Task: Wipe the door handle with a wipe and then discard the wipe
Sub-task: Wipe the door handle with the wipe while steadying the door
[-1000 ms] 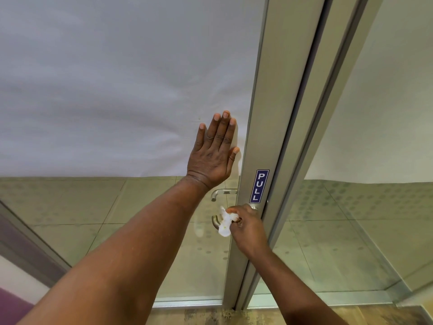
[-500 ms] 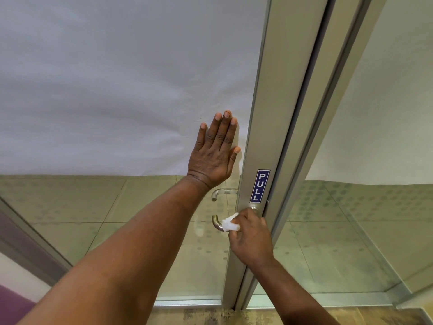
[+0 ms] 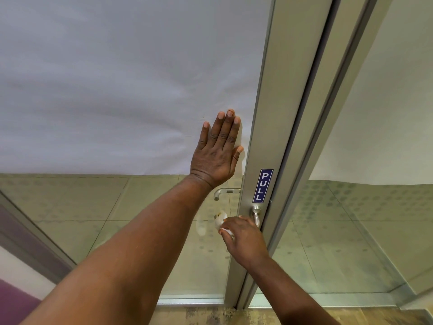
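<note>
From the head camera we look down at a glass door (image 3: 117, 207) with a metal frame (image 3: 269, 113) running up its right edge. Our left hand (image 3: 216, 156) lies flat on the frosted upper part of the glass, fingers straight and together, gripping nothing — it sits just left of the frame and above the handle.

Lower down, our right hand (image 3: 243, 238) is curled around the handle (image 3: 256, 215) with a white wipe (image 3: 220, 222) pinched in it. The wipe pokes out past the fingertips on the left side of the hand, bunched over the free end of the lever, so that the end is hidden under it. The handle's bare metal shows only at its base, where it meets the frame just right of our knuckles.

A blue PULL sign (image 3: 262, 186) is stuck upright on the frame, just above the handle's base. Through the glass, between our two hands, we see a second handle (image 3: 225, 193) on the far side of the door, apart from the wipe.
</note>
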Motion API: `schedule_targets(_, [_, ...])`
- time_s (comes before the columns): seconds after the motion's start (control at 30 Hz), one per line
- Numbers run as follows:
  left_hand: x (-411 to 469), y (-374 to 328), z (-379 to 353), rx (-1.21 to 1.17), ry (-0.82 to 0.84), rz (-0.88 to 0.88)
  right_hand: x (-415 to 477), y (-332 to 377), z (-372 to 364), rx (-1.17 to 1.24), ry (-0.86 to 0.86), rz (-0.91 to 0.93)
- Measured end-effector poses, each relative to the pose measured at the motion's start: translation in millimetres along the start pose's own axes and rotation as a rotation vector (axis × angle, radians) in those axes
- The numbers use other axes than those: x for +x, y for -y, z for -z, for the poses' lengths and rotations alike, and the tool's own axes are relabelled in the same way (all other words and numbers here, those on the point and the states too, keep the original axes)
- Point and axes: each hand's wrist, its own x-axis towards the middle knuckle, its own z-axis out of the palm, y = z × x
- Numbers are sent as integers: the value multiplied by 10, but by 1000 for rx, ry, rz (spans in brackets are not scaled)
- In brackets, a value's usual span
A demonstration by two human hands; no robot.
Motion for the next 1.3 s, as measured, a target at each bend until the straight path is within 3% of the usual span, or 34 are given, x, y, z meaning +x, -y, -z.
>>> schedule_targets(0.43, [-5, 8, -11, -9, 4, -6, 334, 238, -121, 34, 126, -133])
schedule_targets(1.0, [3, 11, -4, 17, -16, -13, -44, 60, -46, -39, 73, 124])
schedule_targets(1.3, [0, 6, 3, 6, 0, -6, -170, -240, 138, -28, 36, 113])
